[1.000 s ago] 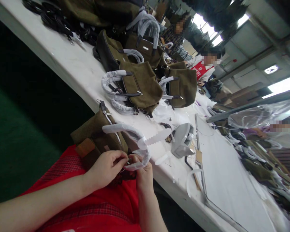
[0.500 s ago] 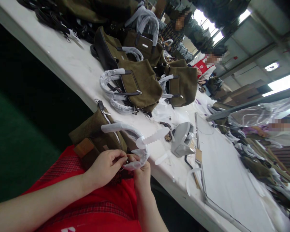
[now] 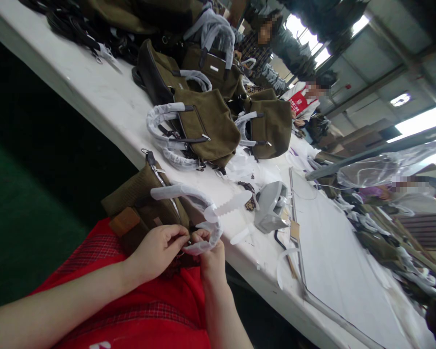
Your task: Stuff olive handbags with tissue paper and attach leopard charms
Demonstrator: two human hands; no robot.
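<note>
Head view: an olive cloth bag (image 3: pixel 154 206) lies tilted over the person's lap, against the table edge, its zip (image 3: pixel 160 179) facing up. The left hand (image 3: pixel 156 252) is narrow, thumb and forefinger pinched on the bag near the zip's lower end; the exact bit is too small to tell. The right hand (image 3: pixel 212 254) is curled closed on the bag just beside it, its fingertips partly behind a plastic-wrapped handle (image 3: pixel 189 190). Such small work would likely go best with the right hand as a steady anchor — left fingertips doing the fine moving, the loose wrapping kept out of the pinch.

The white table (image 3: pixel 105 111) runs diagonally, holding more olive bags (image 3: pixel 210 128), a grey object (image 3: pixel 271 206) and scattered white strips (image 3: pixel 241 236). Beyond — a large workroom with bright ceiling lights (image 3: pixel 399 99), a co-worker in a red apron (image 3: pixel 301 103), and a green floor (image 3: pixel 25 203) below.
</note>
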